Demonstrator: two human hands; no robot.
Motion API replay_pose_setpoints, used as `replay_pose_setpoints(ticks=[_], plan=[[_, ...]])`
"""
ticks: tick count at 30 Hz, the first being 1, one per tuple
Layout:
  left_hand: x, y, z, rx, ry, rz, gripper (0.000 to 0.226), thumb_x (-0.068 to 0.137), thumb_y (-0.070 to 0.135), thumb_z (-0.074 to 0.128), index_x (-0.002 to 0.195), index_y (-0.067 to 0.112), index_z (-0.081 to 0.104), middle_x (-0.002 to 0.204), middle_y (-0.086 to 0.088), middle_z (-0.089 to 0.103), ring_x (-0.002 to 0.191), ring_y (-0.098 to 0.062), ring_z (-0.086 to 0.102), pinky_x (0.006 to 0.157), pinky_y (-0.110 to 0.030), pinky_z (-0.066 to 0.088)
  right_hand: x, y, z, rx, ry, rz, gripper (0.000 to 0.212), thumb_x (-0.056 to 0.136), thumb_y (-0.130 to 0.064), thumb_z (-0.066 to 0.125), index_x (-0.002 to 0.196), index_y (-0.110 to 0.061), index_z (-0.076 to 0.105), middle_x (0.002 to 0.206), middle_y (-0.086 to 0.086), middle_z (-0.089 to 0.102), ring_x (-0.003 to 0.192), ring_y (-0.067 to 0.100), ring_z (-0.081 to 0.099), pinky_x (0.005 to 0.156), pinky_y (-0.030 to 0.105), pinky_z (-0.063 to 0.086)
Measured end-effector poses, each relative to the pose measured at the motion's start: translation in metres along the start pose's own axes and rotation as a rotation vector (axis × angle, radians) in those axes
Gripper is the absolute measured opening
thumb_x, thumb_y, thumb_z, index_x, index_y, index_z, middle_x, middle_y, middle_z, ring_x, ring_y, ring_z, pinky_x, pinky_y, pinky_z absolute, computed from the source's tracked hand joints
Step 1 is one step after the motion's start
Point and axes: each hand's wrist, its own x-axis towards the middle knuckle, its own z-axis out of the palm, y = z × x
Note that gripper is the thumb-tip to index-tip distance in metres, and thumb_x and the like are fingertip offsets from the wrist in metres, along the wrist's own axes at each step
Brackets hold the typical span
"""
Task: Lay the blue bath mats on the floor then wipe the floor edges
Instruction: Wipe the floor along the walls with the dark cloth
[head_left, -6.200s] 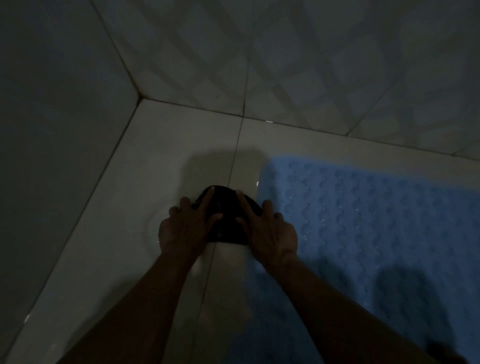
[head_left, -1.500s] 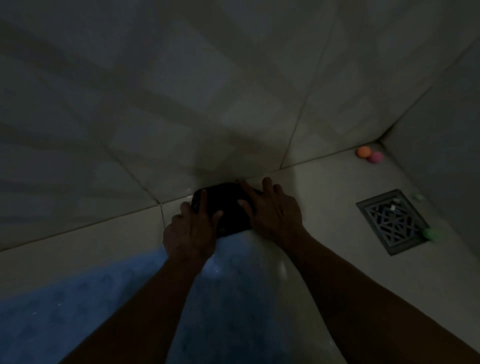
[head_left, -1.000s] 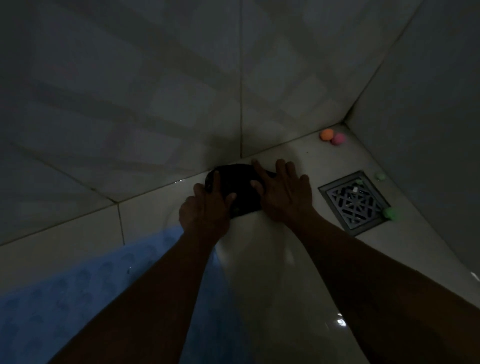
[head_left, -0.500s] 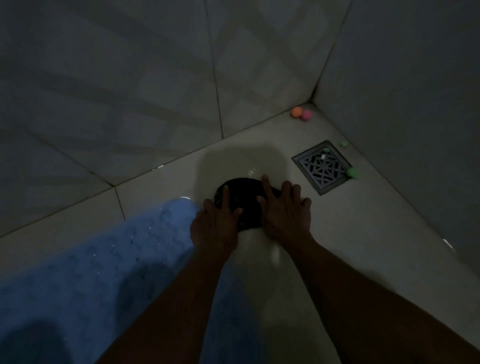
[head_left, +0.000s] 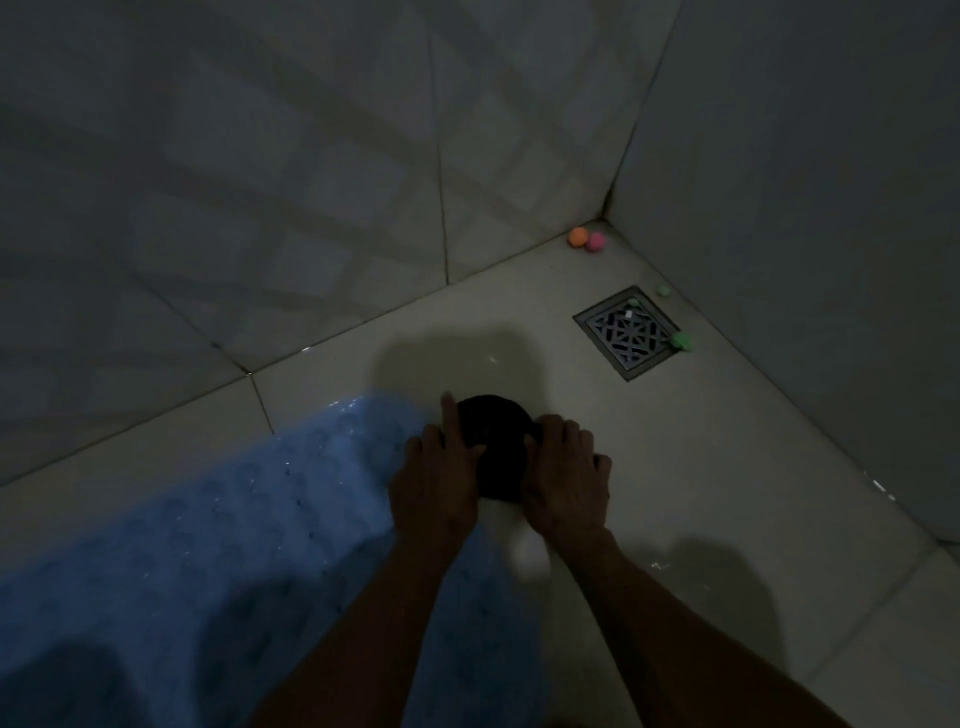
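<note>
At the far left we are seeing the tiled wall (head_left: 218, 197) meeting the floor (head_left: 691, 483) along a grout line, with a narrow bare strip of floor lying between that line and the blue bath mat (head_left: 218, 530). The mat is lying flat, its right end reaching our left hand (head_left: 439, 483). Both hands are pressing a dark cloth (head_left: 498, 441) onto the floor just beside that mat end: the left hand is lying flat with its index finger extended along the cloth's left edge, and the right hand (head_left: 563, 478) is resting on the cloth's right side with fingers bent over it. Further right, open floor is running to the drain grate (head_left: 626, 332) near the corner, where small coloured balls (head_left: 586, 239) are sitting.
</note>
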Motion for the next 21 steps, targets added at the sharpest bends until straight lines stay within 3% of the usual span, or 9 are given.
replay_pose_setpoints(ticks=[2, 3, 5, 7, 12, 17, 19, 21], plan=[[0.004, -0.009, -0.004, -0.155, 0.018, -0.061, 0.071, 0.105, 0.051, 0.029, 0.161, 0.017, 0.001, 0.15, -0.012, 0.041, 0.134, -0.033, 0.043, 0.096, -0.046, 0.045, 0.002, -0.008, -0.003, 0.084, 0.002, 0.002, 0.024, 0.105, -0.03, 0.035, 0.12, -0.02, 0.051, 0.115, 0.002, 0.06, 0.109, 0.026, 0.052, 0.087, 0.04, 0.033], [0.007, -0.014, -0.006, -0.233, 0.041, -0.084, 0.068, 0.104, 0.052, 0.031, 0.16, 0.017, 0.014, 0.148, -0.013, 0.043, 0.133, -0.034, 0.044, 0.099, -0.047, 0.045, 0.003, -0.013, -0.004, 0.134, 0.002, -0.011, 0.024, 0.105, -0.03, 0.035, 0.119, -0.019, 0.051, 0.114, 0.003, 0.061, 0.108, 0.027, 0.053, 0.087, 0.041, 0.034], [0.015, -0.025, -0.013, -0.349, 0.126, -0.085, 0.055, 0.101, 0.054, 0.035, 0.142, 0.017, 0.045, 0.131, -0.013, 0.056, 0.122, -0.036, 0.053, 0.094, -0.047, 0.048, 0.007, -0.026, -0.007, 0.248, 0.007, -0.047, 0.024, 0.105, -0.032, 0.036, 0.119, -0.019, 0.05, 0.113, 0.004, 0.06, 0.105, 0.029, 0.055, 0.087, 0.042, 0.041], [0.022, -0.033, -0.027, -0.454, 0.195, -0.068, 0.046, 0.1, 0.052, 0.041, 0.124, 0.016, 0.055, 0.117, -0.013, 0.059, 0.112, -0.035, 0.057, 0.09, -0.048, 0.049, 0.011, -0.042, -0.009, 0.37, 0.033, -0.07, 0.026, 0.105, -0.038, 0.034, 0.119, -0.021, 0.047, 0.112, 0.004, 0.06, 0.103, 0.028, 0.058, 0.087, 0.045, 0.046], [0.036, -0.047, -0.065, -0.632, 0.296, -0.085, 0.036, 0.101, 0.043, 0.051, 0.122, 0.014, 0.056, 0.118, -0.013, 0.051, 0.109, -0.032, 0.056, 0.092, -0.044, 0.049, 0.025, -0.083, -0.02, 0.508, 0.116, -0.087, 0.022, 0.104, -0.046, 0.034, 0.112, -0.029, 0.044, 0.104, -0.004, 0.06, 0.096, 0.019, 0.06, 0.082, 0.036, 0.047], [0.057, -0.055, -0.089, -0.65, 0.359, -0.127, 0.034, 0.1, 0.051, 0.047, 0.111, 0.019, 0.053, 0.109, -0.01, 0.065, 0.104, -0.032, 0.062, 0.082, -0.041, 0.049, 0.051, -0.118, -0.029, 0.47, 0.173, -0.087, 0.013, 0.102, -0.053, 0.032, 0.104, -0.042, 0.039, 0.097, -0.01, 0.062, 0.087, 0.015, 0.063, 0.079, 0.033, 0.05], [0.066, -0.056, -0.096, -0.667, 0.392, -0.133, 0.031, 0.1, 0.052, 0.045, 0.107, 0.022, 0.052, 0.103, -0.006, 0.067, 0.099, -0.032, 0.064, 0.075, -0.037, 0.046, 0.061, -0.129, -0.031, 0.444, 0.177, -0.1, 0.019, 0.102, -0.053, 0.031, 0.113, -0.042, 0.041, 0.103, -0.009, 0.065, 0.089, 0.016, 0.065, 0.081, 0.033, 0.052], [0.077, -0.06, -0.102, -0.67, 0.427, -0.135, 0.031, 0.1, 0.055, 0.042, 0.11, 0.027, 0.052, 0.105, -0.005, 0.068, 0.101, -0.032, 0.065, 0.078, -0.039, 0.049, 0.07, -0.136, -0.033, 0.388, 0.161, -0.133, 0.034, 0.101, -0.055, 0.027, 0.128, -0.042, 0.044, 0.114, -0.007, 0.065, 0.096, 0.018, 0.065, 0.083, 0.033, 0.05]])
